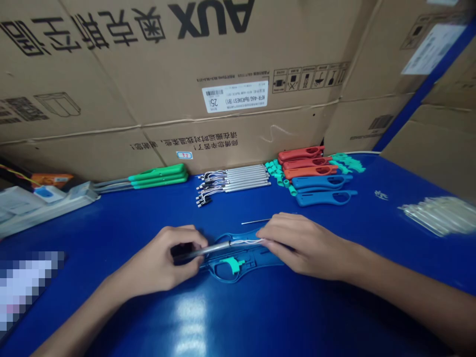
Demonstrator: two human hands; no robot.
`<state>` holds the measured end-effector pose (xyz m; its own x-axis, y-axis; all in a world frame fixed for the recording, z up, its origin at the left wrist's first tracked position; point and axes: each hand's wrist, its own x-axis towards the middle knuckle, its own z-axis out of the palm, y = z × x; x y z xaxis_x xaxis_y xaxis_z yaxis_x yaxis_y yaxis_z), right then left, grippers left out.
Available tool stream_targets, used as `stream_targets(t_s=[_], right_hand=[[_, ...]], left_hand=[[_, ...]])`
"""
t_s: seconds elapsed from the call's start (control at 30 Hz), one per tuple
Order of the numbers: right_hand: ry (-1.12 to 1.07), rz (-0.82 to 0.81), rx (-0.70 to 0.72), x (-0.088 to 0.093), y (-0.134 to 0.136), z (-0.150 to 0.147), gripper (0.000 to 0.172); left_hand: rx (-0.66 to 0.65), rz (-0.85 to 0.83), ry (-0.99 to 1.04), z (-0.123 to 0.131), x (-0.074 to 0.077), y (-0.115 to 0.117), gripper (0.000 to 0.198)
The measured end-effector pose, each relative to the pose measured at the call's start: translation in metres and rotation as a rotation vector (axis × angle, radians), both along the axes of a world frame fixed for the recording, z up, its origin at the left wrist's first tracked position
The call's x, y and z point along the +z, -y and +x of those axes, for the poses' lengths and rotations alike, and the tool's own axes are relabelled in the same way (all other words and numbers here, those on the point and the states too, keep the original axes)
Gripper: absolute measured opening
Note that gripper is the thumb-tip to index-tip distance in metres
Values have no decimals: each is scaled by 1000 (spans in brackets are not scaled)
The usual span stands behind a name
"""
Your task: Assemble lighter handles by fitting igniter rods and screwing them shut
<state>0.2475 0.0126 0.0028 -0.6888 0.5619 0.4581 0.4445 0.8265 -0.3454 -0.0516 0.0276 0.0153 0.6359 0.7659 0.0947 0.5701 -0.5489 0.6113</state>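
Observation:
My left hand [178,255] is closed round a silver metal tube [213,249], which slants up to the right. White wires [245,242] run from the tube's right end to my right hand [297,243], whose thumb and fingers pinch them. Beneath the tube lie blue plastic handle halves [256,258] on the blue table, partly covered by both hands. A mint-green plastic piece [233,265] sits in the lower half, by its loop. A thin metal rod [256,221] lies just behind, its right end reaching my right hand.
Wired metal tubes [247,177] lie in a row at the back, between green handles [159,176] and red, orange and blue handles [325,197]. Small green caps [279,179] are beside them. Clear tubes [441,214] lie right; a power strip [48,208] left. Cardboard [167,79] stands behind.

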Motion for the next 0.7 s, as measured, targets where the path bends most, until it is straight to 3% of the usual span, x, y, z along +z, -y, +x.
stream_targets(t_s=[0.33,0.7], right_hand=[[-98,-91,25,-6,8,-17,20],[-190,-198,-15,-14,10,-30,14]], left_hand=[[-78,161,-67,9,-1,15,11],[-200,236,55,16,-11,15,12]])
